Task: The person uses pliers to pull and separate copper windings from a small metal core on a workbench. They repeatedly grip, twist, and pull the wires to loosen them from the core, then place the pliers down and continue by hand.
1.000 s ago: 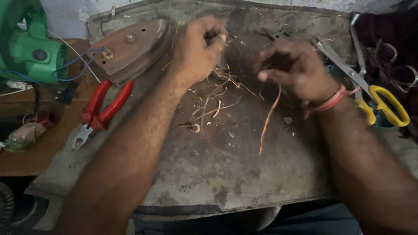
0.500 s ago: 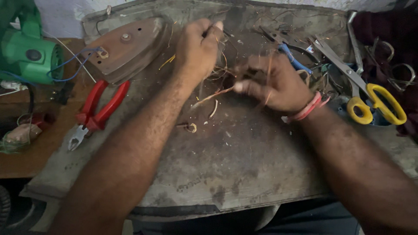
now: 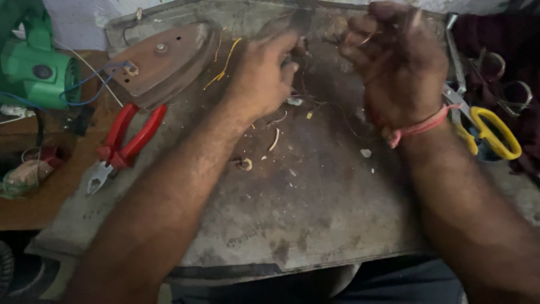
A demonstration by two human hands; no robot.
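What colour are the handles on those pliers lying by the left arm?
Red. The pliers show best in the head view, left of the left hand.

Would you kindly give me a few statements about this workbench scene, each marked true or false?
1. The red-handled pliers lie left of the left hand. True.
2. The yellow-handled scissors are in the right hand. False: they lie on the bench beside the right wrist.
3. A pink band circles the right wrist. True.
4. The green power tool sits at the right edge. False: it sits far left.
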